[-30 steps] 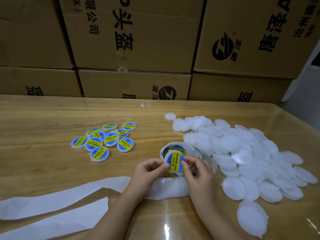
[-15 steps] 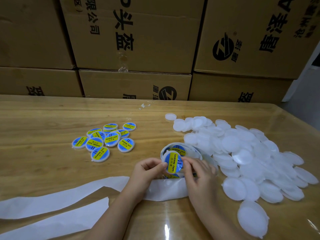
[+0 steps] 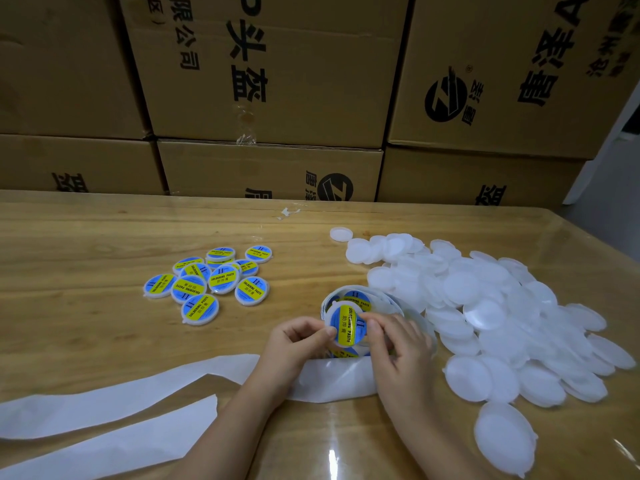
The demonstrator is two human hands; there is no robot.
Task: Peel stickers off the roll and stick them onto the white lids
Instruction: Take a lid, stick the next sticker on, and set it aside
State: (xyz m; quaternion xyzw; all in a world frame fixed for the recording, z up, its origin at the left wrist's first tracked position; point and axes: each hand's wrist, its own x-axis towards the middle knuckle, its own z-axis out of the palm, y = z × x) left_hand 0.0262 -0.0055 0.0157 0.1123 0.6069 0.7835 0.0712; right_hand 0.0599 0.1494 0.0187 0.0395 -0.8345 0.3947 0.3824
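Left hand (image 3: 298, 341) pinches the lid (image 3: 346, 327) at its left rim, fingers curled. Right hand (image 3: 398, 355) grips the right rim, fingertips pressing its labelled face. Lid is held just in front of the roll (image 3: 367, 299). Bare table (image 3: 86, 313) lies to the left; the pile (image 3: 502, 306) of plain lids crowds the right

Wood-grain table (image 3: 86, 334) is covered in glossy clear film. White lids (image 3: 485, 306) look like translucent matt plastic, stickers (image 3: 207, 285) glossy, backing strip (image 3: 104, 403) smooth paper, boxes (image 3: 270, 64) matt cardboard.
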